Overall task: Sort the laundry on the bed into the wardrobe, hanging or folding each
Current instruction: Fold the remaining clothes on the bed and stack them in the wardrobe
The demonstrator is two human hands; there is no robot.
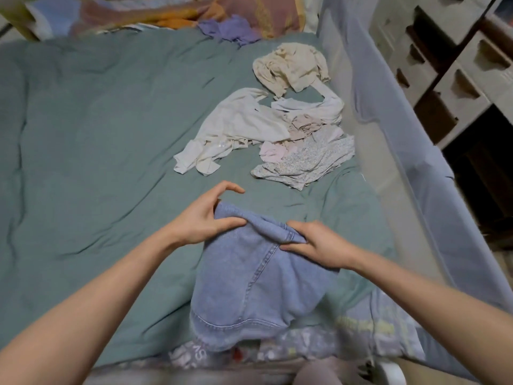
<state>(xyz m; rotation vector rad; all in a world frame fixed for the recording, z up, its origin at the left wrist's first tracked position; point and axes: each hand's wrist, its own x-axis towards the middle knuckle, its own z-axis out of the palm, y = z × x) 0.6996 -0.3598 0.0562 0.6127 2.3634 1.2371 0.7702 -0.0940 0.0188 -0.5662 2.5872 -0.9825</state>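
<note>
Denim garment (258, 276) lies at near edge of bed (91, 134), just right of centre, lower part hanging toward the person. Both hands are on its far end. Left hand (205, 218): thumb presses on top of the fabric edge, fingers curl under/behind it, index lifted free, so it's holding denim. Right hand (313, 243): pinches a bunched fold at the stitched hem, fingers tucked under.

Step looks like folding or straightening it before it goes to the wardrobe; most of the laundry isn't sorted yet.

Risks, as I judge them:
- Near end overhangs the bed edge; denim is heavy, so if either grip loosens during a lift it may slide off to the floor.
- Right-hand fold is bunched; folding w/o smoothing first would likely lock in a crooked crease.
- Pulling it far could drag it into the loose pile and tangle things.

Still on bed, far right: floral piece (308, 162), white garment (236, 129), cream garment (291, 68), w/ small pinkish bits between; purple cloth (230, 30) by the pillows (194, 12) at far end. A grey rail (394, 129) runs along the right side.

Containers: shelf unit (458, 65) at far right w/ cut-out drawer fronts; contents can't be seen. Dark open space below it, too dim to tell what's inside.
</note>
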